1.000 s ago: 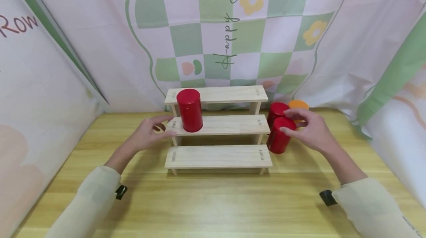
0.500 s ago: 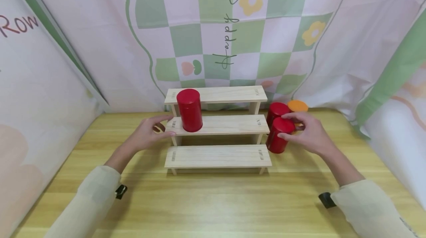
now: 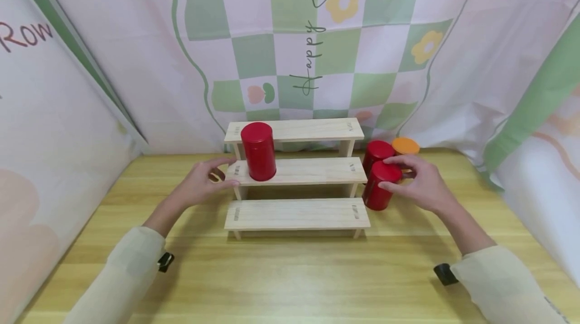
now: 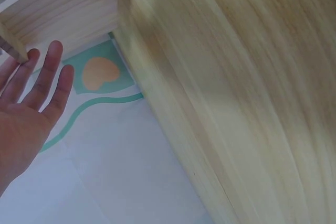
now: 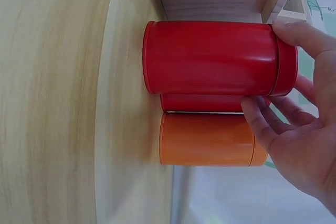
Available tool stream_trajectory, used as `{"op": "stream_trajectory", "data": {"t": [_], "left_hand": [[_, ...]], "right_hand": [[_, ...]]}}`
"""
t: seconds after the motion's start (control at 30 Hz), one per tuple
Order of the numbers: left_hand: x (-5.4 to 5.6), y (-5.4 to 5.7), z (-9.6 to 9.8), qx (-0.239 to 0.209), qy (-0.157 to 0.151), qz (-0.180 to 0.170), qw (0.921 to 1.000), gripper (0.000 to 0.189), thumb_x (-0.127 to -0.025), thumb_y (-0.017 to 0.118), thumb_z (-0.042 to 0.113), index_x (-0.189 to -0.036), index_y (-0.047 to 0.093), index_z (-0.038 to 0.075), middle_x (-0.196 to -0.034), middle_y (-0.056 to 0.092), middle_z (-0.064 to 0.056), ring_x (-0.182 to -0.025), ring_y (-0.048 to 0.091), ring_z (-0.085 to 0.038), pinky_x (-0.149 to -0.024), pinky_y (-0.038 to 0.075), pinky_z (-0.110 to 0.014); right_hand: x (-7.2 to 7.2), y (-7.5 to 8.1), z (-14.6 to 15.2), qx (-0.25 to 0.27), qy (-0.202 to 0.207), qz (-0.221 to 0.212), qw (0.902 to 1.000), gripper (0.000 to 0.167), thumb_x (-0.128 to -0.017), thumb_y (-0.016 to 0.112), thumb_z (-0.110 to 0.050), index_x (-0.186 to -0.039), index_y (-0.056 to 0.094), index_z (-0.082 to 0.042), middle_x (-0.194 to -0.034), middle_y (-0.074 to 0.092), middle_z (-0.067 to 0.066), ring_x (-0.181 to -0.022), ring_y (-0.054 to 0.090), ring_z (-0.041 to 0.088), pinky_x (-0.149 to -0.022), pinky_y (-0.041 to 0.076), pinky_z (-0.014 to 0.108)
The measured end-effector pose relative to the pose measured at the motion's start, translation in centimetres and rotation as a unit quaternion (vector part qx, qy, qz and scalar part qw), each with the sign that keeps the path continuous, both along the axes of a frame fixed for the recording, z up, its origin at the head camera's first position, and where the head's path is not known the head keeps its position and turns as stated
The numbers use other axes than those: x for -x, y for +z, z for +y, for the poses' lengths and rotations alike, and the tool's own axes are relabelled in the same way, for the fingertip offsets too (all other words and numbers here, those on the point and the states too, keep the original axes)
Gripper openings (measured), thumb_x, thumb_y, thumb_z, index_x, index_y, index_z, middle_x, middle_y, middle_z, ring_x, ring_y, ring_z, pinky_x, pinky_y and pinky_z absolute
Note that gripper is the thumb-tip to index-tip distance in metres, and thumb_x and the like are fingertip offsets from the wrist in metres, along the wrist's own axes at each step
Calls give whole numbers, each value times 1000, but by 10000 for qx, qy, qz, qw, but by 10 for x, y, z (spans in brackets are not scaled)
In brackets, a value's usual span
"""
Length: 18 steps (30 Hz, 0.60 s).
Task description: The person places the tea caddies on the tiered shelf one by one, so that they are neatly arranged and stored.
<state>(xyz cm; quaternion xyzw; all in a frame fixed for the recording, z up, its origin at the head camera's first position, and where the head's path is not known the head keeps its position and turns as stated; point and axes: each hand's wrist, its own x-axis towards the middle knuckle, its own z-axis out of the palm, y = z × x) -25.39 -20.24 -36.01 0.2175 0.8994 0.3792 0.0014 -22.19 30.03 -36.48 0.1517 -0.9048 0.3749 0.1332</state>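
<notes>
My left hand (image 3: pixel 204 180) holds the left end of the middle step of a three-step wooden shelf (image 3: pixel 296 216), its thumb at the front edge and forefinger at the back. In the left wrist view, the other fingers (image 4: pixel 44 80) extend past the board's end. A red tin (image 3: pixel 259 151) stands upright near the left end of that middle step. To the right of the shelf, my right hand (image 3: pixel 423 180) grips another red tin (image 5: pixel 210 59) near its lid, thumb on one side and fingers on the other. The tin is upright, its base close to the wooden table.
Behind the gripped tin are another red tin (image 3: pixel 378 150) and an orange tin (image 3: pixel 405 146), side by side. The wooden table (image 3: pixel 272 278) stretches in front of the shelf. A patterned curtain (image 3: pixel 294 52) hangs at the back and along both sides.
Since one second ago, my right hand has shifted slightly left and its thumb lies lower on the red tin. My left hand, the shelf and the tin on it have stayed put.
</notes>
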Motion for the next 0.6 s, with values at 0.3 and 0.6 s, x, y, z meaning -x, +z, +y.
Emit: {"op": "stream_trajectory", "data": {"t": [0.3,0.6], "left_hand": [[0,0,1,-23,-33,22,10000,60,-92,81,25,-143,59,1,-140,63,-21,-95,68,-28,-87,61,-46],[2,0,0,-7,-12,-7,10000,61,-92,81,26,-143,60,1,-141,62,-20,-96,68,-28,-87,61,-46]], "right_hand": [[-2,0,0,12,17,247,9997,47,-80,90,-10,-122,72,0,-127,65,20,-94,55,2,-78,50,6],[-5,5,-2,194,-54,647,9977,44,-81,89,-8,-121,72,-1,-122,67,16,-97,54,-1,-78,49,5]]}}
